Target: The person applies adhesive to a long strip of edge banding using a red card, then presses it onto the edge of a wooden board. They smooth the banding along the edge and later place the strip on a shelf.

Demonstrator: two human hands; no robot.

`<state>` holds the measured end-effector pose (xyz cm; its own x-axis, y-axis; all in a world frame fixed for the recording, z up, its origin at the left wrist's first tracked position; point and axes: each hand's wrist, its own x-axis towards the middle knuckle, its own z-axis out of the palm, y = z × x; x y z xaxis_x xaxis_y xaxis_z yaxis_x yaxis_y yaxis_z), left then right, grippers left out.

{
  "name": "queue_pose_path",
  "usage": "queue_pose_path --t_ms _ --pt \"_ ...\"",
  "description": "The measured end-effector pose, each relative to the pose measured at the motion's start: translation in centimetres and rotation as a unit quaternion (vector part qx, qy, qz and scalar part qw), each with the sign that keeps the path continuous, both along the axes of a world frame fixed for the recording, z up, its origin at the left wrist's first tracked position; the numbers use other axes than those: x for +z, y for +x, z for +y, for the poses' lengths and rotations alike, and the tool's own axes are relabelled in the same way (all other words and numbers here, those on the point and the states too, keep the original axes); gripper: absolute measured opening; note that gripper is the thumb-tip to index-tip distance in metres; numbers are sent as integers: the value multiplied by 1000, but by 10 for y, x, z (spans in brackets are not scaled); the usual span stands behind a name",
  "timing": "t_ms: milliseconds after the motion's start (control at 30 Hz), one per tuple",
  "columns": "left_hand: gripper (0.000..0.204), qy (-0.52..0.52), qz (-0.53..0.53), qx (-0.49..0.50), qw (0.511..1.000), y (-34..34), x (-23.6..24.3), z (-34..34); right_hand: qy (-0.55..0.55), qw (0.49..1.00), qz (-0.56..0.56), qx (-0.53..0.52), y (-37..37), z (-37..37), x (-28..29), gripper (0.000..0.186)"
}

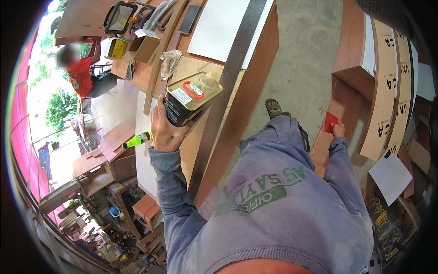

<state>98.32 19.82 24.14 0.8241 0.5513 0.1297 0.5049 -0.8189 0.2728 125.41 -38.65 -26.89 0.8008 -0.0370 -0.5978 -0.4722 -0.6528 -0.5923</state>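
My left hand is wrapped round the lower side of a rectangular metal can. The can has dark sides, a gold top, a red carry handle and a pale smeared cap. It is over the workbench; I cannot tell whether it rests on it. Off to the right, my right hand grips a flat red plastic spreader beside a wooden cabinet part. The fingers are partly hidden behind the spreader.
A crumpled rag, a work light and open cardboard boxes lie along the bench. A green bottle is left of my left wrist. Curved laminate-edged boards stand at right. A person in red is at far left.
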Motion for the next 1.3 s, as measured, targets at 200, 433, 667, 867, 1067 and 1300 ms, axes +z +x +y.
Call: queue_pose_path --t_ms 200,433,667,867,1067,1300 --pt "107 -7 15 1 1000 0 2 2 -10 999 -33 -17 -7 -3 -16 49" --pt "105 -21 10 16 1000 -1 4 0 -25 1000 6 -15 -14 0 -8 48" --pt "105 -11 4 18 1000 -6 3 0 -10 999 -37 -18 -7 12 1 42" --pt "105 -34 12 46 998 -23 3 -6 -10 1000 -28 9 6 16 23 34" --pt "108 -16 8 39 999 -52 1 -15 27 999 -18 25 21 25 37 30" --pt "109 -3 -13 66 998 -97 -2 -27 13 994 -61 86 26 40 65 29"
